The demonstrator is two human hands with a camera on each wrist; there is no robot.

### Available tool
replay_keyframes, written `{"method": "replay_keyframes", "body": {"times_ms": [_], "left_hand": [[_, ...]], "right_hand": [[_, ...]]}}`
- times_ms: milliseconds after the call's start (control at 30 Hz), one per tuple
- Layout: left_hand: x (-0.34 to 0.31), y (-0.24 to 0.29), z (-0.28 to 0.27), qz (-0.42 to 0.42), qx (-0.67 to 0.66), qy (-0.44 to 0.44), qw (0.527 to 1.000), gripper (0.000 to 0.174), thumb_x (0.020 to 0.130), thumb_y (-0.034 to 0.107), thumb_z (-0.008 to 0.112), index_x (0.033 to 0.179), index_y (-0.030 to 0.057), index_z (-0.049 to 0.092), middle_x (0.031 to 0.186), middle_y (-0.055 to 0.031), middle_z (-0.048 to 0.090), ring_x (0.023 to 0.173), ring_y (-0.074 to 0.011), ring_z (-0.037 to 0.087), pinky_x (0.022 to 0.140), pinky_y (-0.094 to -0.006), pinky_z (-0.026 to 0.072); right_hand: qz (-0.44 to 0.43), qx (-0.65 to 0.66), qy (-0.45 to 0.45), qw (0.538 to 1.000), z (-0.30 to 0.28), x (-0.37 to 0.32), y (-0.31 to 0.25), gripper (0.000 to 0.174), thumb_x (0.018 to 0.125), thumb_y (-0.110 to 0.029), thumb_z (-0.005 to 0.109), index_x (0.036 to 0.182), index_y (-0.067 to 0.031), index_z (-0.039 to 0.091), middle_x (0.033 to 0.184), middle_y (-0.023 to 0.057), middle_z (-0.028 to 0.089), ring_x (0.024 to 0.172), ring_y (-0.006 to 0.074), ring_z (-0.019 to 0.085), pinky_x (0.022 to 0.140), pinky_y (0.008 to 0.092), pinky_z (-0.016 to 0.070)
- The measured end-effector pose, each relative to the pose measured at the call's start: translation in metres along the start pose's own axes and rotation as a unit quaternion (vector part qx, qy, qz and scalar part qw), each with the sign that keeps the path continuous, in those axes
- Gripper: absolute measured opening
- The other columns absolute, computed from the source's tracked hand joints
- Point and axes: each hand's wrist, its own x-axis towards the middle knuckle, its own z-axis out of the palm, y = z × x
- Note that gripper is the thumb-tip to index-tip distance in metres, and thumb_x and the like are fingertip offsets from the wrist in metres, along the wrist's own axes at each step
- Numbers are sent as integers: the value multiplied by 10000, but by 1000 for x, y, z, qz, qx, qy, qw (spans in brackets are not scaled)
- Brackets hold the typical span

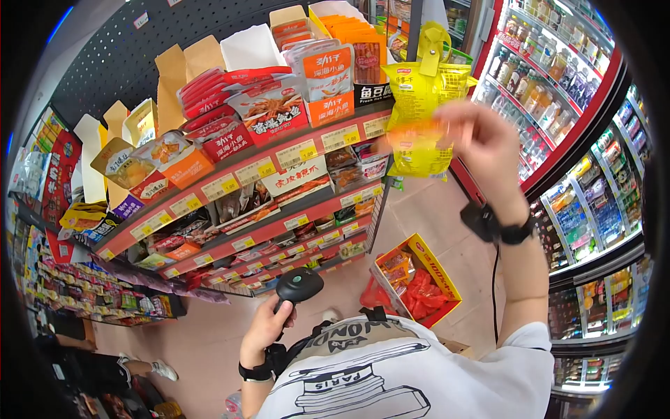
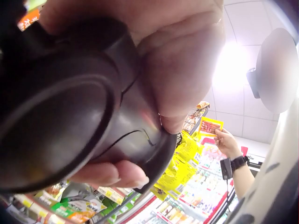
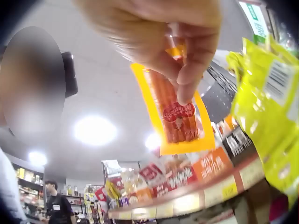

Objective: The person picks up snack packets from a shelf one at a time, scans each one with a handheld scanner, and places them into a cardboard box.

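Observation:
My left hand (image 1: 265, 323) grips the handle of a black barcode scanner (image 1: 300, 283), low in front of the printed white shirt. Up close in the left wrist view, the scanner (image 2: 56, 112) covers much of the picture, with fingers curled round it. Raised at the right, my right hand (image 1: 485, 143) pinches a snack packet (image 3: 175, 112) by its upper part between thumb and fingers. The packet has a bright orange border and a clear middle showing reddish-brown sticks. In the head view it is blurred and overlaps yellow snack bags (image 1: 426, 91) hanging from a clip at the shelf's end.
A shelf rack (image 1: 265, 167) with price tags and boxes of snack packets stands ahead. A yellow-and-red carton (image 1: 452, 304) holding red and orange packets is on the floor. Drinks coolers (image 1: 541, 56) line the right. Another person's leg (image 1: 143, 366) shows at lower left.

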Motion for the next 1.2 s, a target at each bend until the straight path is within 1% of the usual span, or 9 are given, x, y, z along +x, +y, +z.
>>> {"method": "replay_keyframes", "body": {"times_ms": [33, 167, 333, 633, 700, 733, 833, 933, 1200], "left_hand": [[-1, 2, 0, 3, -2, 6, 1000, 270, 904, 283, 514, 876, 14, 528, 712, -30, 549, 620, -100, 513, 580, -248, 434], [-4, 13, 0, 15, 4, 8, 1000, 252, 905, 261, 506, 893, 11, 528, 715, -28, 547, 626, -99, 511, 588, -250, 437], [-4, 21, 3, 43, -2, 3, 999, 248, 901, 254, 514, 909, 7, 527, 714, -24, 538, 630, -95, 503, 587, -247, 433], [-8, 28, 8, 61, -12, -2, 998, 261, 898, 262, 524, 953, 7, 535, 725, -19, 528, 645, -92, 496, 593, -239, 430], [-8, 29, 8, 57, -13, -1, 998, 262, 898, 264, 525, 957, 8, 536, 726, -18, 525, 648, -91, 495, 594, -240, 429], [-9, 29, 8, 53, -13, -1, 999, 263, 899, 265, 526, 961, 10, 537, 727, -17, 523, 650, -91, 494, 594, -240, 428], [-8, 28, 7, 56, -16, -9, 998, 264, 898, 267, 529, 966, 12, 538, 727, -17, 524, 648, -90, 492, 593, -239, 427], [-8, 28, 8, 51, -13, -10, 999, 258, 896, 262, 532, 962, 12, 540, 728, -17, 525, 646, -89, 489, 589, -239, 424], [0, 33, 12, 41, 22, -16, 999, 240, 888, 241, 539, 953, 10, 548, 725, -15, 537, 651, -84, 506, 600, -231, 444]], "right_hand": [[-71, -38, -28, 996, 5, -18, 13, 107, 700, 19, 622, 799, -21, 610, 864, 78, 637, 735, 193, 614, 645, 295, 477], [-158, -101, -47, 981, 25, -74, 30, 182, 605, 58, 628, 760, -32, 600, 866, 99, 639, 778, 286, 607, 678, 330, 482], [-108, -64, -42, 991, 44, -121, 49, 248, 584, 61, 674, 799, -26, 587, 886, 116, 635, 802, 273, 610, 703, 328, 492], [107, 177, -4, 978, 61, -150, 62, 226, 723, 28, 681, 874, -22, 519, 933, 115, 611, 849, 170, 597, 744, 277, 488], [292, 299, -11, 908, 60, -151, 64, 220, 783, -4, 646, 935, -15, 487, 895, 88, 604, 833, 134, 589, 721, 243, 482], [307, 273, -12, 912, 61, -154, 68, 176, 832, -56, 606, 952, -20, 483, 833, 51, 597, 705, 91, 588, 590, 190, 463], [392, 265, -22, 881, 62, -149, 65, 151, 852, -100, 587, 952, -34, 493, 778, 21, 590, 550, 56, 549, 458, 162, 402], [424, 259, -36, 867, 67, -157, 78, 156, 866, -124, 568, 976, -35, 502, 749, 13, 585, 468, 39, 506, 393, 159, 356], [459, 285, -126, 832, 85, -168, 79, 205, 870, -121, 559, 1045, -24, 514, 790, 31, 619, 513, 49, 546, 416, 150, 391]]}}
